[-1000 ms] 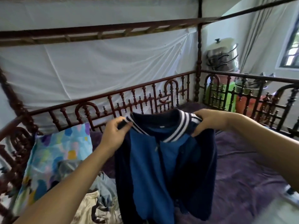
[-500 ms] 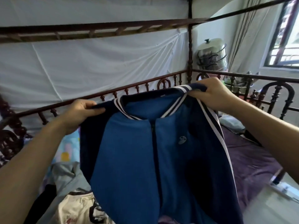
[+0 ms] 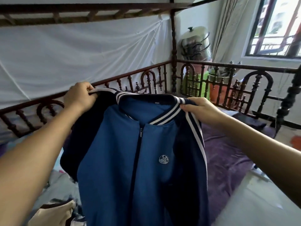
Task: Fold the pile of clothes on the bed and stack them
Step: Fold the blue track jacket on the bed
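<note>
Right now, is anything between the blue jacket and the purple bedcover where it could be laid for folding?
Nothing visible. The left hand and right hand hold the jacket up by its shoulders; the purple bedcover lies just right of it.

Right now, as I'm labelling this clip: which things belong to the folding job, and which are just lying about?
Job: blue jacket, gripped near the collar by left hand and right hand; clothes pile; bed.
Lying about: steel steamer pot; curtain; window; white sheet.
</note>
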`<state>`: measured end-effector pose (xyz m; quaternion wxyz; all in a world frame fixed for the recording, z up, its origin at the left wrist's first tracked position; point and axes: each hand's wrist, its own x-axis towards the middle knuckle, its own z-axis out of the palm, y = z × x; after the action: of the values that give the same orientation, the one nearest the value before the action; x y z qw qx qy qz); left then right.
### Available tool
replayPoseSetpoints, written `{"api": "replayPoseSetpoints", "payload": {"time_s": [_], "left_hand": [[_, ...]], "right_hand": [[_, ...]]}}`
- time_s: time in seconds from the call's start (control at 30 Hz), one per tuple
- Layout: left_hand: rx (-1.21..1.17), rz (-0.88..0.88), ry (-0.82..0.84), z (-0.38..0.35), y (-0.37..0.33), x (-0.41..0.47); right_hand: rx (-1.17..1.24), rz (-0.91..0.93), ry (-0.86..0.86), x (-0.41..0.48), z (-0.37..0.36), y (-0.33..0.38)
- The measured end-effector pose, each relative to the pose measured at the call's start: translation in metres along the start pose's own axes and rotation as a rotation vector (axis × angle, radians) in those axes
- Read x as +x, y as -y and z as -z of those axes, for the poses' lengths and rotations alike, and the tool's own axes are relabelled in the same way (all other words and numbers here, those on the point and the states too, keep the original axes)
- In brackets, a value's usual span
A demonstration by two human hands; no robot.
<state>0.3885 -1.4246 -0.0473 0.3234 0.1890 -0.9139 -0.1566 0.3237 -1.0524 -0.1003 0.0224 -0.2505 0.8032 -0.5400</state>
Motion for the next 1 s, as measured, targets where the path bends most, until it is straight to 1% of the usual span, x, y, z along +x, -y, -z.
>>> {"api": "replayPoseSetpoints", "payload": {"time_s": [0.07, 0.13, 0.3, 0.47, 0.53, 0.6, 0.67, 0.8, 0.87, 0.93, 1.0], "left_hand": [[0.111, 0.016, -0.028, -0.036, -0.014, 0.008], [0.147, 0.023, 0.001, -0.076, -0.028, 0.019], [0.087, 0.045, 0.139, -0.192, -0.074, 0.056], [-0.013, 0.112, 0.247, -0.348, -0.131, 0.093], [-0.031, 0.144, 0.316, -0.415, -0.159, 0.104], [-0.042, 0.18, 0.382, -0.479, -0.191, 0.113], [-0.055, 0.217, 0.439, -0.542, -0.226, 0.119], [-0.162, 0.234, 0.555, -0.648, -0.292, 0.123], [-0.229, 0.267, 0.588, -0.689, -0.311, 0.123], [-0.256, 0.309, 0.632, -0.719, -0.314, 0.114], [-0.225, 0.347, 0.677, -0.737, -0.298, 0.095]], "right_hand": [[0.048, -0.055, -0.018, 0.011, 0.003, -0.028], [0.115, -0.092, -0.045, 0.026, 0.01, -0.06], [0.179, -0.188, -0.087, 0.083, 0.048, -0.158], [0.163, -0.333, -0.078, 0.155, 0.104, -0.294], [0.148, -0.415, -0.086, 0.181, 0.13, -0.351], [0.156, -0.493, -0.109, 0.206, 0.156, -0.407], [0.171, -0.572, -0.168, 0.227, 0.183, -0.458], [0.124, -0.716, -0.294, 0.253, 0.234, -0.556], [0.06, -0.805, -0.34, 0.26, 0.257, -0.605], [-0.044, -0.921, -0.345, 0.261, 0.275, -0.652], [-0.164, -1.053, -0.277, 0.258, 0.286, -0.69]]}}
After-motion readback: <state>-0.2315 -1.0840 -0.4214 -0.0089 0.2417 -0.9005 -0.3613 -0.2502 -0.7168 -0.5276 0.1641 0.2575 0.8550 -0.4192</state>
